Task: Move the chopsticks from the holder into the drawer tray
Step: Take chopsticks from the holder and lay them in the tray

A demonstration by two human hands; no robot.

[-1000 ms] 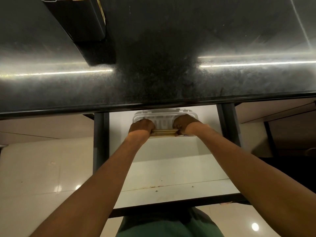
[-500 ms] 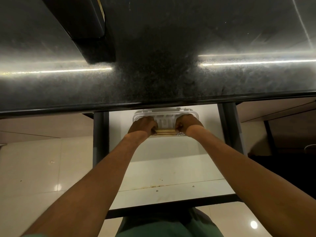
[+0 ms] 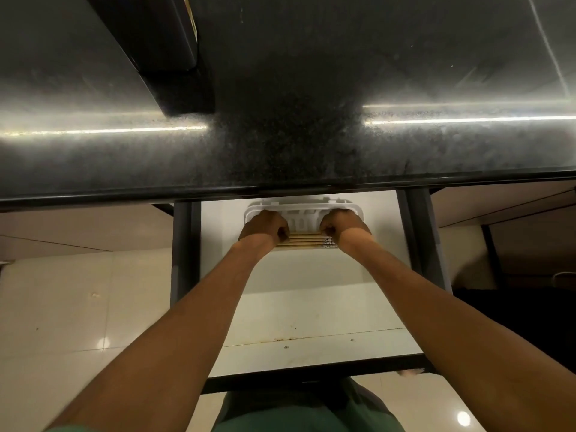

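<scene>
A view looked down from a person's head over a dark, speckled stone desk [image 3: 311,145], its polished top carrying two bright streaks of reflected light. At the upper left of the desk stood a tall black holder [image 3: 156,35], cut off by the top edge; a pale sliver showed along its right side, too small to identify.

Below the desk's front edge a white drawer [image 3: 311,313] was pulled out toward the person, between dark side rails. At the back of the drawer, partly tucked under the desk's edge, sat a white plastic tray [image 3: 304,213].

Both bare forearms reached forward into the drawer. The left hand [image 3: 265,227] and the right hand [image 3: 341,226] were closed into loose fists, fingers curled down around opposite ends of a bundle of light wooden chopsticks [image 3: 304,240]. The chopsticks lay crosswise, side by side and level, at the near edge of the tray; whether they rested on it could not be told. Small dark markings showed near their right end.

Pale glossy floor tiles [image 3: 62,307] lay beneath, and green clothing [image 3: 305,413] showed at the bottom.
</scene>
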